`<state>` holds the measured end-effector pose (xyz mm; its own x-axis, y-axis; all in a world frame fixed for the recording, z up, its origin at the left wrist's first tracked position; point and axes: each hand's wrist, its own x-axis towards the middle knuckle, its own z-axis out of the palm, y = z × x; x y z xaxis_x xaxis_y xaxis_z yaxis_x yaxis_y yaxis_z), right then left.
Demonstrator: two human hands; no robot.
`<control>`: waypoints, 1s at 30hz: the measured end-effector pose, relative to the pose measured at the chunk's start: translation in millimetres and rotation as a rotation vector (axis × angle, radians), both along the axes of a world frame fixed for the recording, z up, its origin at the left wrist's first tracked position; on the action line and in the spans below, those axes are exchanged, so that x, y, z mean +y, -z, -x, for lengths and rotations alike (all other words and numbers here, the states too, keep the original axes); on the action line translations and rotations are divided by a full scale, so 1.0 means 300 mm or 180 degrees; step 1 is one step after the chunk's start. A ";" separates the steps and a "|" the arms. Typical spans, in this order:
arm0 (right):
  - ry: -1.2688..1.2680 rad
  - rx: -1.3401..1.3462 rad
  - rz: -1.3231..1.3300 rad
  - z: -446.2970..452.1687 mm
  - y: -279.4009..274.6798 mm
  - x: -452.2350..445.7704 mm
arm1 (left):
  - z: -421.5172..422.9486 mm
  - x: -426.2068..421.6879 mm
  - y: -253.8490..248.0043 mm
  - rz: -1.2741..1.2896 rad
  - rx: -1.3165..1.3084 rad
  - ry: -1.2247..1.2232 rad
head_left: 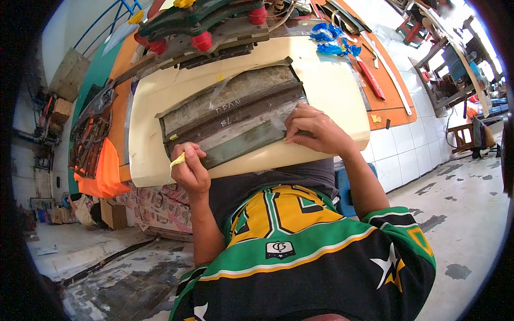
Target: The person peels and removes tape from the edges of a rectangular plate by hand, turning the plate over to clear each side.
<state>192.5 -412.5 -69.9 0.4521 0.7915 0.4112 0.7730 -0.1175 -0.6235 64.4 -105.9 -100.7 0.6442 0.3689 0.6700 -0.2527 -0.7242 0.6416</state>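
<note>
A long dark panel with handwritten letters lies slightly tilted across the cream board. At the panel's near left corner is my left hand, its fingers closed on a crumpled yellow strip. My right hand rests at the near right corner, thumb and fingers pinched at the panel's edge; whatever lies between those fingertips is too small to make out. A small yellow bit also shows on the panel's left edge.
Behind the panel stands a green machine with red knobs. Blue crumpled plastic, a red-handled tool and a white strip lie at the right. Dark pieces and an orange bag are at the left.
</note>
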 end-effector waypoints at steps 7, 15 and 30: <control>0.0544 -0.0784 0.0092 0.045 0.030 0.012 | 0.013 -0.016 -0.031 0.0466 -0.0033 0.0219; 0.0544 -0.0393 -0.0090 0.129 -0.055 0.076 | 0.010 -0.225 -0.194 0.2406 0.0073 0.2200; 0.0638 0.0328 -0.1100 0.145 -0.065 0.017 | 0.052 -0.294 -0.171 0.3225 0.0846 0.3377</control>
